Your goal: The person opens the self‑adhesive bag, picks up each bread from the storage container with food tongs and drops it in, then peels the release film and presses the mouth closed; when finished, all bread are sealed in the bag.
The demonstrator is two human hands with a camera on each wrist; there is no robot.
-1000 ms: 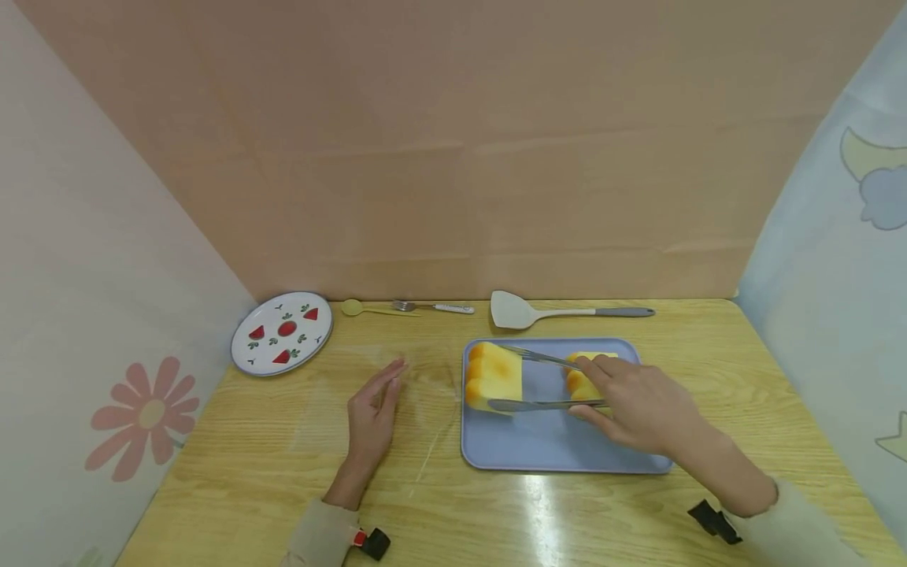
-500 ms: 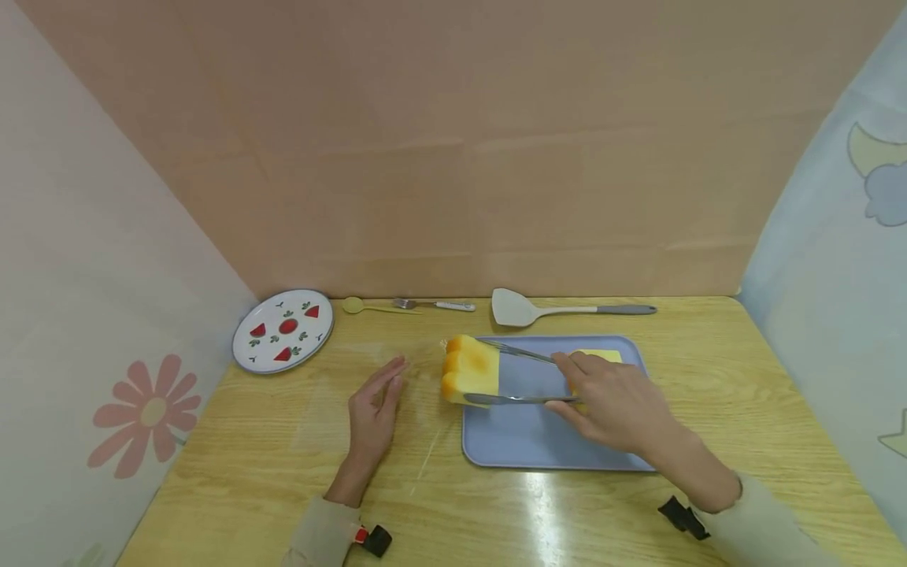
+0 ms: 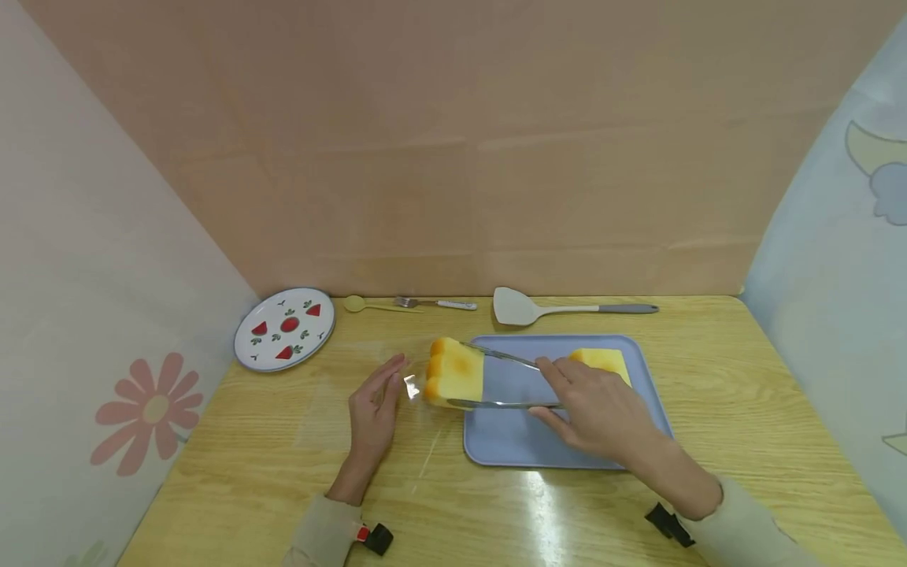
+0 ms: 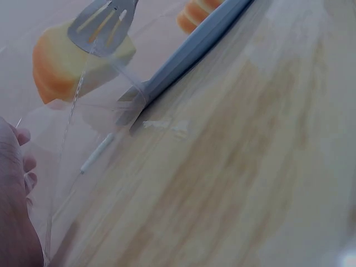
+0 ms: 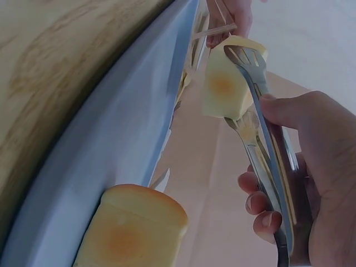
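My right hand (image 3: 598, 402) grips metal food tongs (image 5: 278, 161) with slotted ends, which clamp a yellow bread slice (image 3: 457, 370) with a browned crust. The slice hangs off the left side of the blue tray (image 3: 517, 449), just right of my left hand (image 3: 372, 417). A clear plastic bag (image 4: 61, 133) is held by the left hand, its see-through edges showing in the left wrist view; its full outline is hard to make out. The bread's crust end lies at the bag's opening. Another bread slice (image 5: 133, 228) sits on the tray, partly behind my right hand in the head view.
A white plate with watermelon prints (image 3: 272, 346) stands at the back left. Along the back lie a yellow spoon (image 3: 356, 304), a fork (image 3: 453, 305) and a pale spatula (image 3: 516, 307) with a grey handle end. Walls border the table at the back and sides.
The right hand has carried the tongs and bread slice left, from over the tray to beside my left hand. The left hand stays in place; a bright glint now shows on the clear bag.
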